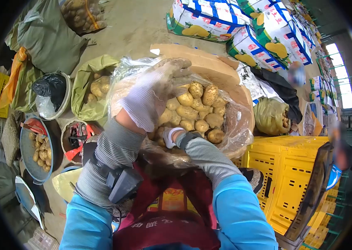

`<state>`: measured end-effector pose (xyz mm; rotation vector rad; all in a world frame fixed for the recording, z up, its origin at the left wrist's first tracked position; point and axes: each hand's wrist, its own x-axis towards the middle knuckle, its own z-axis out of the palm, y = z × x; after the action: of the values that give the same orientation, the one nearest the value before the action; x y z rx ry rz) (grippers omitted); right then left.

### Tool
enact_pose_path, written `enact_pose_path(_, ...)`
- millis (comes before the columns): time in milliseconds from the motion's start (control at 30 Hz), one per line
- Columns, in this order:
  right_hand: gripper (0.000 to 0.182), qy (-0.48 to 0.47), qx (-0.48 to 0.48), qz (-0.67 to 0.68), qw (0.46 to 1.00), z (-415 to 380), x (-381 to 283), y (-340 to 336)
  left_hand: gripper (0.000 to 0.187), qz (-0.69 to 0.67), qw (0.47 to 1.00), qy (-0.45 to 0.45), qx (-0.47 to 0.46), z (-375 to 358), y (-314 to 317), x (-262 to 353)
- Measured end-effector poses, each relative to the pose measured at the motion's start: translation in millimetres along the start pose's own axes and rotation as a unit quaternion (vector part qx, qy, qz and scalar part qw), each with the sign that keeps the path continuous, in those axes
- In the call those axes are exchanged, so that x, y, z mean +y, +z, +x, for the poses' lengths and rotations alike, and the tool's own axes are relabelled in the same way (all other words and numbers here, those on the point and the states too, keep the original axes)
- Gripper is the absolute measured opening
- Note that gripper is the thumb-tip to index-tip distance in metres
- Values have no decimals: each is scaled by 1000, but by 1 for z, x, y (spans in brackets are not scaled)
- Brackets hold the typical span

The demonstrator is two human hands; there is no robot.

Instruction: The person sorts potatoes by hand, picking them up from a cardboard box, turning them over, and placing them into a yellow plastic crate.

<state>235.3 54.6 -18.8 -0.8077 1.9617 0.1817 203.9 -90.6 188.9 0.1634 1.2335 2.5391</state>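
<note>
My left hand [153, 89], in a soiled white knit glove, is raised over the left side of an open carton [242, 93] lined with clear plastic. Its fingers reach out to the right, with no potato visible in them. Potatoes [187, 112] fill the middle of the carton. My right hand [170, 136], also gloved in white, is low at the carton's near left side among the potatoes. Only its cuff and back show; the fingers are hidden. Striped oversleeves cover both forearms, and a dark grey device [124, 183] is strapped to the left one.
To the left are a green sack of potatoes [97, 85], a white bucket [64, 100] with black plastic and a blue basin [28, 156] of potatoes. Yellow crates [284, 166] stand at right. Printed potato bags [207, 21] are stacked behind. Blurred people appear at far right.
</note>
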Motion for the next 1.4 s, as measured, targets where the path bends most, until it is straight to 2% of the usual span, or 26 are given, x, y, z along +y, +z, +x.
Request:
enact_pose_path(67, 67, -42, 52, 28, 997, 17, 9, 20, 42, 155, 983, 97, -30, 2, -8, -6)
enact_pose_path(133, 67, -112, 115, 98, 982, 15, 32, 30, 42, 192, 975, 110, -24, 3, -10, -6)
enact_pose_path(200, 69, -105, 157, 292, 938, -1, 56, 32, 41, 127, 991, 49, 9, 1, 1, -2)
enact_pose_path(233, 66, -95, 144, 479, 861, -28, 61, 20, 40, 104, 994, 28, 21, 1, 5, -2)
enact_pose_path(267, 64, -83, 130, 646, 748, -65, 58, -1, 38, 103, 994, 29, 22, 3, 6, -7)
enact_pose_path(333, 53, -98, 227, 750, 614, -120, 60, -26, 38, 58, 997, -7, 43, 8, 8, -17)
enact_pose_path(367, 49, -180, 240, 774, 558, -153, 59, -37, 39, 15, 997, -47, 60, 10, 8, -23)
enact_pose_path(400, 46, -183, 235, 801, 519, -176, 64, -41, 40, -27, 993, -88, 75, 12, 15, -25)
enact_pose_path(467, 45, -254, 291, 812, 437, -209, 59, -44, 48, 104, 982, -147, 55, 11, 45, -25)
enact_pose_path(500, 45, -244, 300, 816, 430, -224, 63, -38, 53, 170, 969, -172, 49, 8, 58, -28)
enact_pose_path(567, 45, -237, 319, 824, 405, -244, 66, -24, 79, 193, 978, -65, -42, 17, 56, -73)
enact_pose_path(667, 48, -271, 371, 827, 325, -244, 48, -6, 95, 249, 962, 41, -103, 0, 90, -77)
enact_pose_path(733, 49, -305, 369, 831, 284, -242, 45, -1, 94, 332, 930, 70, -139, 5, 82, -87)
enact_pose_path(767, 49, -324, 353, 834, 274, -243, 47, 0, 92, 237, 959, 54, -145, 8, 82, -90)
enact_pose_path(900, 49, -357, 300, 846, 258, -245, 58, 0, 85, 176, 969, 40, -169, 12, 88, -85)
enact_pose_path(1000, 48, -350, 320, 837, 271, -245, 56, 0, 76, 124, 976, -13, -179, 7, 96, -74)
enact_pose_path(1033, 50, -336, 349, 828, 282, -245, 54, 2, 72, 109, 977, -31, -183, 7, 95, -72)
enact_pose_path(1067, 54, -317, 391, 815, 289, -247, 54, 4, 59, 72, 978, -83, -179, 13, 92, -72)
enact_pose_path(1133, 62, -324, 426, 798, 276, -279, 45, 10, 50, 103, 978, -3, -180, 0, 97, -60)
enact_pose_path(1200, 66, -332, 485, 786, 193, -335, 30, 28, 52, 124, 977, -8, -174, 3, 76, -64)
enact_pose_path(1300, 73, -291, 659, 673, 169, -463, -19, 90, 57, 115, 981, -59, -147, 25, 34, -77)
enact_pose_path(1400, 75, -219, 818, 524, 91, -570, -69, 187, 62, 84, 978, -109, -156, 43, 6, -90)
